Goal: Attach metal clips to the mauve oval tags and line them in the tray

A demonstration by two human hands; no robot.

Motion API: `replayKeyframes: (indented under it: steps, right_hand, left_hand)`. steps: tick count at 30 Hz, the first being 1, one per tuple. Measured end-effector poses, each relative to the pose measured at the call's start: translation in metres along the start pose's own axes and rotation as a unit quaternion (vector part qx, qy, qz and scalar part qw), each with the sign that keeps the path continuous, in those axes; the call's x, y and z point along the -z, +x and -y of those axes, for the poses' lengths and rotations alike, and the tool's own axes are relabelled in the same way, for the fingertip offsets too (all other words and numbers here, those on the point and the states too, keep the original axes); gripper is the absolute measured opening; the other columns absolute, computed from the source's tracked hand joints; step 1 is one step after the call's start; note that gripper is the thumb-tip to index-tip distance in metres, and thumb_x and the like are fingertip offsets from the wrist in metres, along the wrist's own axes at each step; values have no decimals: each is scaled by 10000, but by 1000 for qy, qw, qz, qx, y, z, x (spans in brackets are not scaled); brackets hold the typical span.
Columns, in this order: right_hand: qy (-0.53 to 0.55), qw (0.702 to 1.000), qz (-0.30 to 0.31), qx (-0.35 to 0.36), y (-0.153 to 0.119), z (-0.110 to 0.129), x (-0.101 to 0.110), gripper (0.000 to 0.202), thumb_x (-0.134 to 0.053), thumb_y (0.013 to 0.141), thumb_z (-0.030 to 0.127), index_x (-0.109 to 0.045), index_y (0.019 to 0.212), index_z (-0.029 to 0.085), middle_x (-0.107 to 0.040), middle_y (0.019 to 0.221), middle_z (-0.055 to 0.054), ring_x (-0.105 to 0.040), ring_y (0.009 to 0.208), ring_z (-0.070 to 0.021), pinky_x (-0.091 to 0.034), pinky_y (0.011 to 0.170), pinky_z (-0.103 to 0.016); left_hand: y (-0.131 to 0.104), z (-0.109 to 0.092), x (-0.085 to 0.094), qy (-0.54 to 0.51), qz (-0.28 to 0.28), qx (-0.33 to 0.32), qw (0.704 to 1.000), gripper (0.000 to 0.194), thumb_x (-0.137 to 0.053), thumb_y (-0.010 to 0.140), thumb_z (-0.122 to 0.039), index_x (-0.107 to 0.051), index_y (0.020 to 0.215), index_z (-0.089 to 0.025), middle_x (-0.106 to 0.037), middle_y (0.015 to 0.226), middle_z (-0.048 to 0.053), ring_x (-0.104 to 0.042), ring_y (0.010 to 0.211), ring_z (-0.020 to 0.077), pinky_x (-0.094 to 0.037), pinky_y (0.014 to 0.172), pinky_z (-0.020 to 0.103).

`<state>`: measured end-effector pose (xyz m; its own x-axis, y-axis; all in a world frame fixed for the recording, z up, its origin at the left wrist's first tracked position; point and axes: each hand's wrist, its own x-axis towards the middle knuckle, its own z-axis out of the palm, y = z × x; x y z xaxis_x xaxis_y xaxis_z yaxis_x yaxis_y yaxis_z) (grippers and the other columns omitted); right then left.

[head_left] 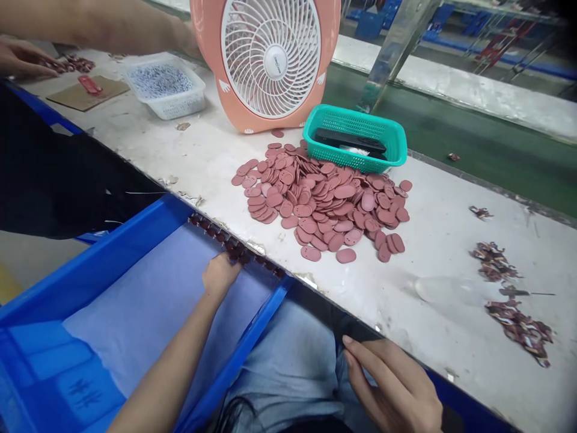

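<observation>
My left hand (222,273) reaches into a blue crate (180,355) lined with a pale sheet (148,307). Its fingers are closed at a row of small dark reddish-brown parts (210,228) along the crate's far side, under the table edge. Those fingertips are partly hidden among the parts. Over my lap, by the table edge, my right hand (394,382) is loosely bent with its fingers a little apart; nothing shows in it. A heap of flat, oval reddish-brown pieces (322,201), some with small holes, lies on the white table (433,228).
Behind the heap stand a green basket (356,129) with dark items inside and an orange fan (273,66). Small brown parts (518,328) lie at right near a thin-shafted tool (514,292) and a clear bottle-like object (444,290). Another person's arm (99,27) extends past a white basket (166,90).
</observation>
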<state>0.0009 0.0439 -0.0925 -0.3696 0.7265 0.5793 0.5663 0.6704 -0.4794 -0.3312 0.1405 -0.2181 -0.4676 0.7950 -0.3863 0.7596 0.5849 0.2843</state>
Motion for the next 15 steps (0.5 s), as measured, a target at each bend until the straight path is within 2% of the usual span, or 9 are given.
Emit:
replayKeyframes:
  steps: [6,10,13,15]
  right_hand:
    - [-8,1000,0,3,0,-2,1,330,-634,839,-32,-683,1124,128,-700,755,-48,-655,583,-165,-553,511,-282]
    - [-15,1000,-14,8,3,0,3,324,-633,837,-37,-685,1111,127,-692,736,-44,-648,576,-159,-542,504,-272]
    - [-39,999,-19,9,-6,-5,17,338,-643,831,-39,-690,1121,129,-687,746,-40,-645,597,-159,-541,516,-273]
    - [-94,993,-66,-20,-18,-15,32,367,-684,809,-17,-704,1120,175,-688,788,-36,-644,647,-175,-546,567,-296]
  left_hand:
    - [0,-2,-2,13,-2,9,1000,352,-623,933,-458,-656,1141,-176,-686,1113,84,-670,984,245,-558,856,458]
    - [-2,-4,1,-5,-22,5,1000,339,-634,926,-455,-664,1096,-164,-692,1074,79,-672,935,227,-563,830,445]
    - [-13,-3,10,-45,-79,-24,996,301,-667,889,-460,-694,986,-176,-702,892,37,-674,810,223,-560,758,422]
    - [-28,-2,19,-85,-164,-51,982,262,-650,881,-450,-705,937,-200,-687,804,25,-668,762,244,-545,731,417]
